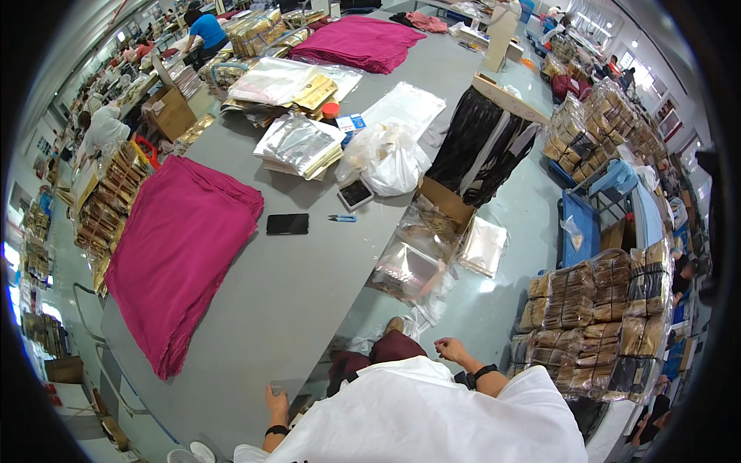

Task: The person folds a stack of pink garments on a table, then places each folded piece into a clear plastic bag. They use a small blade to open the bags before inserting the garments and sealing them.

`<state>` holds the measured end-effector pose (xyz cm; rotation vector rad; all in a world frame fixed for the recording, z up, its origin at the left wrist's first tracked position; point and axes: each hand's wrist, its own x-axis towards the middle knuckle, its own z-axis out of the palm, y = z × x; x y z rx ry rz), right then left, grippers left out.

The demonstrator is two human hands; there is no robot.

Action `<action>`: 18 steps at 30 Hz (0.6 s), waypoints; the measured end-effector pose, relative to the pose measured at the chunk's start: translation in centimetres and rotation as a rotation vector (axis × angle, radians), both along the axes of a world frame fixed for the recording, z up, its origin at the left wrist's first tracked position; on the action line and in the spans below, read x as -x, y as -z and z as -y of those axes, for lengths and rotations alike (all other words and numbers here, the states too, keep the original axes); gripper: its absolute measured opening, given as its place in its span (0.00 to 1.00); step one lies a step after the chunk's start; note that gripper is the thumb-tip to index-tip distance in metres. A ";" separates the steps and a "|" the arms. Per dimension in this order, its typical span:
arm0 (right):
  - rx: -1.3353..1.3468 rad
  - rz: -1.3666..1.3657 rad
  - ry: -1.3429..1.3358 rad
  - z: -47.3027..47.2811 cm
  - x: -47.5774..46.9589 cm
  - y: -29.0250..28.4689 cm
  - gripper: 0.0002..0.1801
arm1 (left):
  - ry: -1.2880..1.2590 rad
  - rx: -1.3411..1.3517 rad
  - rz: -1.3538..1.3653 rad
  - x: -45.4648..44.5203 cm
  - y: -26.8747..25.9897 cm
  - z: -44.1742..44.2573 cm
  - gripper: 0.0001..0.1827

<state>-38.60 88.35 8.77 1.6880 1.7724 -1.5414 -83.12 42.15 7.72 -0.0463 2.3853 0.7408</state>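
My left hand (278,400) is at the near edge of the grey table (289,278). A small pale glint shows at its fingertips, and I cannot tell whether it holds something. Out over the floor to the right hangs my right hand (453,351), its fingers loosely bent, with nothing visible in it. A stack of magenta fabric (185,249) lies on the table, beyond my left hand. Between that stack and the right table edge are a black smartphone (288,224) and blue thread snips (343,219). A small dark tray-like case (355,194) sits by a white plastic bag (393,162).
Packs of clear bags (300,144) and a second magenta stack (362,41) lie farther up the table. Black strips (483,139) hang from a board at its right side, above an open carton (443,199). Bundled wrapped packages (596,324) stand at right. Other people work beyond.
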 end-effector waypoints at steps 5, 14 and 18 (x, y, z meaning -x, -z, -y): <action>-0.074 -0.008 0.154 -4.2 -2.2 -0.5 0.18 | -0.062 -0.022 -0.138 -4.9 1.8 -3.3 0.26; -0.008 0.004 0.546 -0.2 -6.7 -2.0 0.17 | 0.192 -0.111 -0.090 -1.5 -2.0 -12.7 0.17; 0.072 0.042 0.574 2.2 -6.0 -2.3 0.16 | 0.463 -0.174 -0.258 1.3 -4.9 -18.6 0.17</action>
